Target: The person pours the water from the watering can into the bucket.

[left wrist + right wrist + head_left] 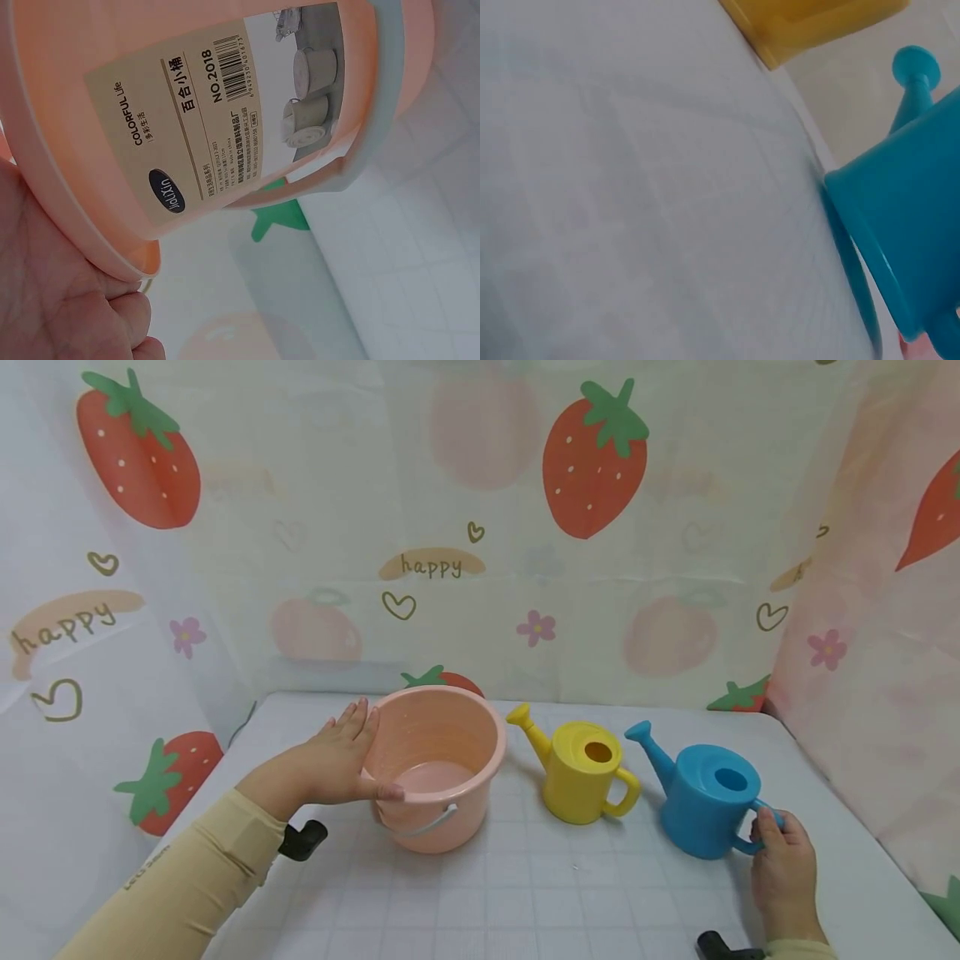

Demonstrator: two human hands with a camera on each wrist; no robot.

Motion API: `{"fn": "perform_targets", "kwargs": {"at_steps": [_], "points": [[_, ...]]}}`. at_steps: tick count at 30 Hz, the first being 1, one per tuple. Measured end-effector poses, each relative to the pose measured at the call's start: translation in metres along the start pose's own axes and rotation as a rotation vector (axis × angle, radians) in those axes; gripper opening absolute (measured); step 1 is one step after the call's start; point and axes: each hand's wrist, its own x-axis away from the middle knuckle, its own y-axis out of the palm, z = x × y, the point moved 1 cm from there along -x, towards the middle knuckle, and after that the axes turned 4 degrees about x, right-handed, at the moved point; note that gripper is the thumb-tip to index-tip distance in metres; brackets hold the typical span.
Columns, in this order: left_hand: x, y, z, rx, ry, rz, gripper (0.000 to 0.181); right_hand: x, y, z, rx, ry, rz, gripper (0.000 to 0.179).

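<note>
A peach-coloured plastic bucket (431,810) stands upright with its grey-white bail handle hanging down. My left hand (333,760) lies flat against its left rim, fingers straight, the thumb along the near rim. In the left wrist view, the palm (52,277) presses the rim and a printed label (195,112) shows on the bucket wall. My right hand (783,864) grips the handle of a blue watering can (705,806), its spout pointing left. Whether the can's base touches the table I cannot tell. Between bucket and blue can stands a yellow watering can (581,777), untouched.
All of these are on a white table (525,902) with a faint grid pattern. Strawberry-printed cloth (337,510) hangs behind and at both sides, close to the table's edges. Black wrist mounts (303,841) protrude near both sleeves.
</note>
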Motion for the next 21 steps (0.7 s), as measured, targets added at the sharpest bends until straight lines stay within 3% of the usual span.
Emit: {"fn": "perform_targets", "kwargs": {"at_steps": [7,17,21], "points": [[-0.001,0.001,-0.001,0.0,0.0,0.003,0.127,0.002,0.003,-0.005,0.015,-0.036,0.042,0.025],[-0.001,0.001,-0.002,0.0,0.0,0.003,0.127,0.005,0.004,-0.014,-0.009,-0.033,0.015,0.025],[-0.001,0.002,-0.001,-0.002,-0.001,0.001,0.127,-0.009,-0.001,-0.001,-0.017,-0.06,0.005,0.026]]}}
